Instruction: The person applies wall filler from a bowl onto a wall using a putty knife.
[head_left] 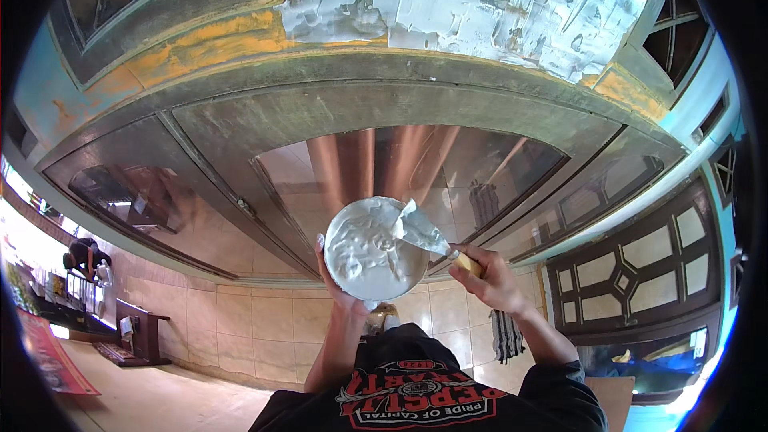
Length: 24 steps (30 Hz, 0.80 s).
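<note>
My left hand (340, 284) grips a round pan (370, 250) from below; the pan is covered in white putty. My right hand (490, 276) is shut on the wooden handle of a putty knife (422, 230), whose wide blade, smeared with white putty, rests on the pan's right rim. Both are held up in front of a glass window (384, 164). Above it, a wall patch (472, 0) carries fresh white putty over worn orange and teal paint.
A weathered window frame (240, 120) with several glass panes spans the view. A dark lattice window (640, 272) is at the right. Tiled wall (240, 320) lies below. A person (80, 256) bends over at the far left near a small wooden stand (136, 332).
</note>
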Tool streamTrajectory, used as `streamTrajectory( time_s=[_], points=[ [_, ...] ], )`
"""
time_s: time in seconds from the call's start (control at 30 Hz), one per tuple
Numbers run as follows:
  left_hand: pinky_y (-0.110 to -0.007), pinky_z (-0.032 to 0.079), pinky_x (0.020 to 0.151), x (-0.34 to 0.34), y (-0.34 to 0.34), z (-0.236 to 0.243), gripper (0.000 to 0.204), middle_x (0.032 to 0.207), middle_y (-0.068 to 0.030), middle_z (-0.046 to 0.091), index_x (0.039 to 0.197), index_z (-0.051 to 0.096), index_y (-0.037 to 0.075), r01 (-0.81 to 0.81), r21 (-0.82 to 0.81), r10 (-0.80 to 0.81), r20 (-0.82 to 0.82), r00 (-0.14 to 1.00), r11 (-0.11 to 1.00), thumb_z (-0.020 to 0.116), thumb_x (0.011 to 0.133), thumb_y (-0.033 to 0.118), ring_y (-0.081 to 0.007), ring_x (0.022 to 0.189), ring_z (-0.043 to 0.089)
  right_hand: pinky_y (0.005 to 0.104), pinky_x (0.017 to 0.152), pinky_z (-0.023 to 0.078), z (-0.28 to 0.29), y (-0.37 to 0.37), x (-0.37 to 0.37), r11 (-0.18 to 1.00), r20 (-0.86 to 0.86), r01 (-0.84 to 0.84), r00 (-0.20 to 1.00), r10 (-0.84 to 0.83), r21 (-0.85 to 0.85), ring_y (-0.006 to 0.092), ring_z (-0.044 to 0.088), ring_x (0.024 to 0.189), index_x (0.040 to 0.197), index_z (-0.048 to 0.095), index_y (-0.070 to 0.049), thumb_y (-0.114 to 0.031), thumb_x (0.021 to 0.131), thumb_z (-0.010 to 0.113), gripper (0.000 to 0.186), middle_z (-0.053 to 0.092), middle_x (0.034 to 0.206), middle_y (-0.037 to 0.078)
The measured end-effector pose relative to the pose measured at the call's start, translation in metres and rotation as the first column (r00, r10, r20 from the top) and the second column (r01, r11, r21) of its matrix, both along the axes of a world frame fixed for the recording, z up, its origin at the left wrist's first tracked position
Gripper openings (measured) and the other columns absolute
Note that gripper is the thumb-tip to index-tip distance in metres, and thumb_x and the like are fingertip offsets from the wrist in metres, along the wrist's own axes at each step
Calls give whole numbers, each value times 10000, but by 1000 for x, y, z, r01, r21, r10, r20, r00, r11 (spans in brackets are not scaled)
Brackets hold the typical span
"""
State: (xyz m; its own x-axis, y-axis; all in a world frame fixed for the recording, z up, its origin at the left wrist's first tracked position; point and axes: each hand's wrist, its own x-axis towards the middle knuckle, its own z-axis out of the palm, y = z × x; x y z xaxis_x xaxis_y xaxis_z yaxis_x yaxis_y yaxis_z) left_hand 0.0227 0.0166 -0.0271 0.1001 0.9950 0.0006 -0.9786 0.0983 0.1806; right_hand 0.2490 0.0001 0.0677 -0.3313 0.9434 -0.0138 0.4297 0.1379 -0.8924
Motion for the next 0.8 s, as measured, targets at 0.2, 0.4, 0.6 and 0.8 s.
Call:
streamTrajectory(
  time_s=[0.2,0.4,0.6,0.8],
  points=[
    [-465,456,950,1,5,3,688,1284,-117,544,1315,489,79,29,-26,-28,29,999,999,393,899,619,-295,1128,544,208,502,314,-6,0,-5,983,-202,73,973,-107,-168,18,362,577,1158,588,19,-175,922,624,308,461,659,-69],
    [-455,466,940,-7,5,3,698,1267,-123,557,1318,485,69,29,16,-30,34,999,999,376,905,620,-296,1113,558,206,489,307,-2,1,-7,976,-129,4,991,-33,-216,18,374,576,1183,583,5,-192,928,614,324,455,663,-64],
    [-455,468,936,-8,4,0,700,1262,-118,560,1318,487,74,34,18,-35,44,998,999,377,902,627,-293,1114,558,190,445,281,-4,4,5,753,-574,-346,818,-51,-559,50,329,514,1324,470,-32,-266,988,494,411,466,744,-13],
    [-452,457,953,-8,3,0,683,1264,-115,559,1310,498,83,-7,49,6,37,999,999,370,907,620,-288,1124,554,175,419,255,4,-2,2,771,-767,-404,620,-165,-493,81,360,512,1439,291,-69,-317,1018,367,495,494,855,49]
  ],
)
